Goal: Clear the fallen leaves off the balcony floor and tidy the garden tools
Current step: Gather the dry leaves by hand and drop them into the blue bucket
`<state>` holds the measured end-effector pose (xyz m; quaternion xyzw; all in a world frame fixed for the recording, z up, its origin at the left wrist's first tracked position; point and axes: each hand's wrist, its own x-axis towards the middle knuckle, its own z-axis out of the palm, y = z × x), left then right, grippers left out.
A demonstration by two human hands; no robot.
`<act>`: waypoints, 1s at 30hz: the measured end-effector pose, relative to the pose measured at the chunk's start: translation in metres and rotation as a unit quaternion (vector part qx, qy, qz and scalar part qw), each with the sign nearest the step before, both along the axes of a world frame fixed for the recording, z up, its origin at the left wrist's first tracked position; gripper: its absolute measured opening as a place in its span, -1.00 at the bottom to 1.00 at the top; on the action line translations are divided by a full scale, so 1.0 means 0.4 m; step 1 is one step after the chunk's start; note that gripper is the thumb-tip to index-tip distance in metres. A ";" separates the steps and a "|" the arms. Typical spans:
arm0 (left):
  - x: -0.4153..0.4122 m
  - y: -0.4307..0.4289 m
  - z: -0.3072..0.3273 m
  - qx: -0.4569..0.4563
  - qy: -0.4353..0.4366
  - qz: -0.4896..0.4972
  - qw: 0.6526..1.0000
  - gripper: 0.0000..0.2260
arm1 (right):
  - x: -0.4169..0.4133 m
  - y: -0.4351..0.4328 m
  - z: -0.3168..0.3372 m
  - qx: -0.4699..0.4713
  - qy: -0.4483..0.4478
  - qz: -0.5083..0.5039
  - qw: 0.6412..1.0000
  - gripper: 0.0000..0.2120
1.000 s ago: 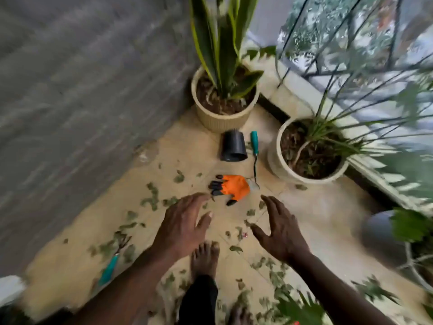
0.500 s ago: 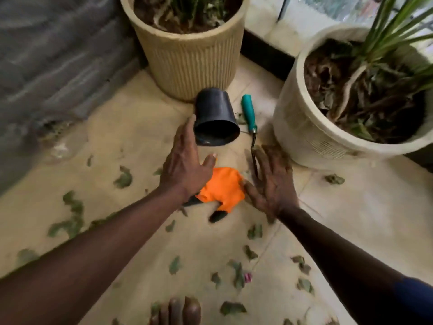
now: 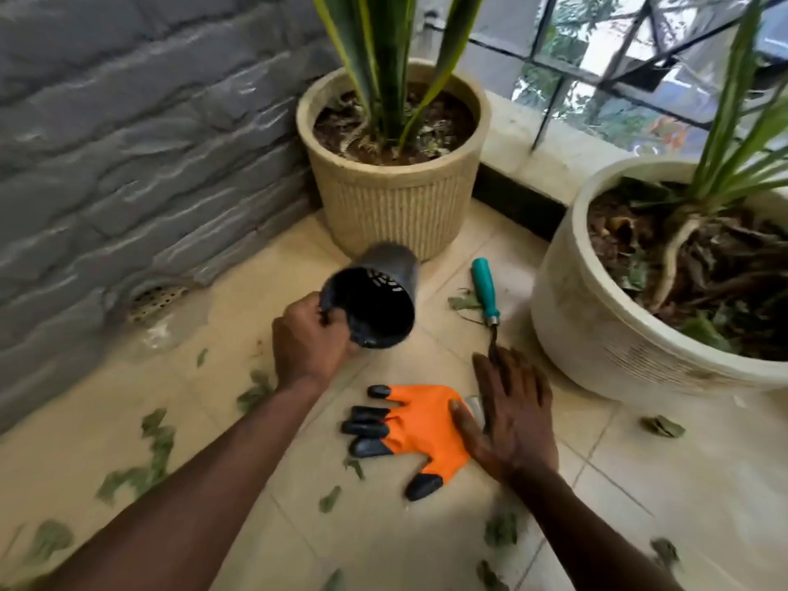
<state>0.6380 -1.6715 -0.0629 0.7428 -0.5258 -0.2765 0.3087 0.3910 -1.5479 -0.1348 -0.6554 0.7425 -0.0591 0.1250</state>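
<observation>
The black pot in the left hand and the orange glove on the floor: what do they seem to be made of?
Black pot: probably thin plastic, matte; the sign is the moulded slots in its base.
Orange glove: seemingly coated fabric, matte, lying limp and creased; its black tips look harder and glossier, perhaps plastic.

No readable text or labels

The right hand [image 3: 514, 413] covers most of the working end of the teal-handled hand tool [image 3: 485, 287] and the cuff of the orange fabric glove [image 3: 422, 424]. The left hand [image 3: 309, 339] gripping the black plastic pot [image 3: 375, 309] hides its fingertips. The round white planter [image 3: 597, 326] runs off the right edge. The green leaves [image 3: 49, 539] near the bottom edge are blurred.
</observation>
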 end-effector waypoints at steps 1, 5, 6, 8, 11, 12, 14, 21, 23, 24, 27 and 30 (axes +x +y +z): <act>0.028 0.003 0.005 0.011 0.042 0.042 0.998 -0.82 | -0.001 -0.006 -0.004 -0.002 0.004 0.000 1.000 -0.21; 0.114 -0.028 0.041 0.045 0.153 0.159 0.974 -0.88 | -0.003 -0.009 -0.017 -0.013 0.018 -0.001 1.000 -0.24; 0.132 -0.046 0.046 0.057 0.171 0.169 0.969 -0.86 | -0.001 -0.007 -0.020 -0.015 0.016 -0.002 1.000 -0.24; 0.144 -0.082 0.060 0.079 0.223 0.173 0.956 -0.81 | 0.001 -0.004 -0.023 -0.017 0.014 -0.003 1.000 -0.24; 0.125 -0.108 0.099 0.102 0.296 0.154 0.937 -0.76 | 0.001 -0.008 -0.023 -0.025 0.016 -0.007 1.000 -0.22; 0.115 -0.109 0.105 0.105 0.322 0.151 0.929 -0.67 | 0.003 -0.011 -0.022 -0.024 0.017 -0.005 1.000 -0.21; 0.081 -0.086 0.105 0.102 0.372 0.173 0.906 -0.54 | 0.007 -0.012 -0.020 -0.018 0.018 -0.002 1.000 -0.19; -0.100 0.088 -0.071 0.083 0.084 -0.064 0.991 -0.87 | 0.005 -0.012 -0.007 -0.006 0.007 -0.003 1.000 -0.23; -0.159 0.073 -0.084 0.041 -0.047 -0.209 0.976 -0.77 | 0.005 -0.011 -0.009 -0.007 0.000 -0.005 1.000 -0.23; -0.186 0.052 -0.084 0.018 -0.088 -0.253 0.963 -0.72 | 0.004 -0.010 -0.011 -0.006 -0.002 -0.006 1.000 -0.23; -0.264 -0.034 -0.087 -0.053 -0.184 -0.336 0.922 -0.61 | 0.001 -0.011 -0.014 -0.006 -0.005 -0.007 1.000 -0.20; -0.324 -0.108 -0.095 -0.088 -0.258 -0.404 0.873 -0.51 | -0.002 -0.012 -0.020 -0.010 -0.008 -0.017 1.000 -0.18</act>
